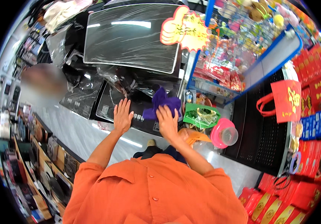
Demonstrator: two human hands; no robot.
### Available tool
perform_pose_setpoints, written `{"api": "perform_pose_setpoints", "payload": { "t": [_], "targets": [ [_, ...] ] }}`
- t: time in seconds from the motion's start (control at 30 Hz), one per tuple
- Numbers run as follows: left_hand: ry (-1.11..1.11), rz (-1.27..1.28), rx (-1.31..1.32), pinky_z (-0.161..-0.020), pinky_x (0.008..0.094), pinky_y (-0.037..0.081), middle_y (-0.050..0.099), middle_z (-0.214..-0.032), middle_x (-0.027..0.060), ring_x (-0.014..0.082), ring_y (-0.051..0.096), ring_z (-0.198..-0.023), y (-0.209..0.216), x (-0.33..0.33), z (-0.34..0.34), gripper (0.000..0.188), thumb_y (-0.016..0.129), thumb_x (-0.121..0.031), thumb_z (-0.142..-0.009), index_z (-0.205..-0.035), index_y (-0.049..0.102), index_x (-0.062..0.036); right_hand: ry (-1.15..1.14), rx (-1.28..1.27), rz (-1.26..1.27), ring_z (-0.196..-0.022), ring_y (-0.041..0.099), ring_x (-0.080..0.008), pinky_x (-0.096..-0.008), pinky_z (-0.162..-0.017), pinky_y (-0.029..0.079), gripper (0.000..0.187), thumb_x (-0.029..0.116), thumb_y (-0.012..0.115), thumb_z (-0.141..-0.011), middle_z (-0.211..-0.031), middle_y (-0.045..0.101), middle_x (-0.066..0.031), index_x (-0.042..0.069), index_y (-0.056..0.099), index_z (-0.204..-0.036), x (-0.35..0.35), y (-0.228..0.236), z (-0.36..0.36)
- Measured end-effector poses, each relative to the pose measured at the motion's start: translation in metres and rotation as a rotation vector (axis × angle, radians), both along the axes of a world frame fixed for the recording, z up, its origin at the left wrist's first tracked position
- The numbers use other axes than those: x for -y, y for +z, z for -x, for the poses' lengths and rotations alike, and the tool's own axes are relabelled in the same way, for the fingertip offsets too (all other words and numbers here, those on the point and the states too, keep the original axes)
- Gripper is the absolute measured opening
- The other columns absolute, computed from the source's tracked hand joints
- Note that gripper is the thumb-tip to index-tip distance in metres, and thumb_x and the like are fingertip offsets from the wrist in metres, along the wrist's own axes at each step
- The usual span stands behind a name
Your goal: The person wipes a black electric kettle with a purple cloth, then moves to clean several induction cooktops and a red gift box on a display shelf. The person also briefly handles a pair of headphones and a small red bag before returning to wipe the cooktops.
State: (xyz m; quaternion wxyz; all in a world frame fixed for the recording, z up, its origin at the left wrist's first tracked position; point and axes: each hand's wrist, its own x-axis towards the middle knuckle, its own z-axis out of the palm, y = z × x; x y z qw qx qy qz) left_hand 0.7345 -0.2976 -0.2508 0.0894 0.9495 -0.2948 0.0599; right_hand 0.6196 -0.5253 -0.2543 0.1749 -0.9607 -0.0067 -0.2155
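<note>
My left hand lies flat with fingers stretched, palm down on the front edge of a black glass-topped induction cooker. At its right end my right hand presses a bunched purple cloth against the black surface, fingers bent over the cloth's near side. A row of small light button marks runs along the cooker's front between my hands. Crumpled clear plastic wrap covers part of the cooker's far side. Part of the surface under the cloth is hidden.
Behind stands a large film-wrapped black panel with a yellow price sign. On the right are a green bag, a pink basin, a blue-framed wire rack and a black perforated shelf. Another person is at the left.
</note>
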Motion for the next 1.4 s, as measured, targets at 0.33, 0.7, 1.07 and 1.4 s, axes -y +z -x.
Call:
{"api": "perform_pose_setpoints", "payload": {
  "t": [0.33,0.7,1.07,1.4],
  "targets": [
    [0.0,-0.008,0.083,-0.116,0.0481,0.019,0.036,-0.152,0.0113,0.0295,0.029,-0.142,0.003,0.0,0.001,0.056,0.046,-0.035,-0.097,-0.146,0.038,-0.0074,0.268,-0.56,-1.449,-0.111,0.059,-0.0156,-0.0304,-0.097,0.047,0.03,-0.001,0.051,-0.096,-0.127,0.06,-0.0046,0.0,0.061,-0.124,0.01,0.038,0.019],
    [0.019,0.048,0.07,-0.115,0.048,0.02,0.037,-0.151,0.0112,0.028,0.03,-0.142,0.001,-0.005,0.003,0.057,0.049,-0.036,-0.096,-0.144,0.04,-0.0069,0.167,0.803,-0.542,-0.131,0.046,-0.0327,-0.0438,-0.111,0.032,0.047,-0.011,0.056,-0.085,-0.143,0.045,-0.0222,-0.006,0.051,-0.131,0.027,0.211,-0.045],
    [0.004,0.214,-0.017,-0.116,0.0514,0.018,0.036,-0.152,0.0137,0.0305,0.029,-0.143,-0.002,-0.012,0.0,0.06,0.054,-0.036,-0.094,-0.143,0.041,-0.0041,0.001,0.544,0.186,-0.126,0.049,-0.0324,-0.0419,-0.099,0.038,0.038,-0.001,0.053,-0.086,-0.132,0.058,-0.0116,0.008,0.06,-0.122,-0.066,0.219,-0.19],
    [-0.068,0.241,-0.122,-0.116,0.0525,0.016,0.032,-0.154,0.0157,0.0326,0.026,-0.144,0.003,-0.019,-0.007,0.062,0.052,-0.036,-0.094,-0.145,0.038,-0.0018,0.133,0.47,0.555,-0.13,0.044,-0.0247,-0.0412,-0.095,0.033,0.043,0.004,0.057,-0.083,-0.135,0.054,-0.0026,0.018,0.059,-0.124,-0.067,0.255,-0.268]
  ]
}}
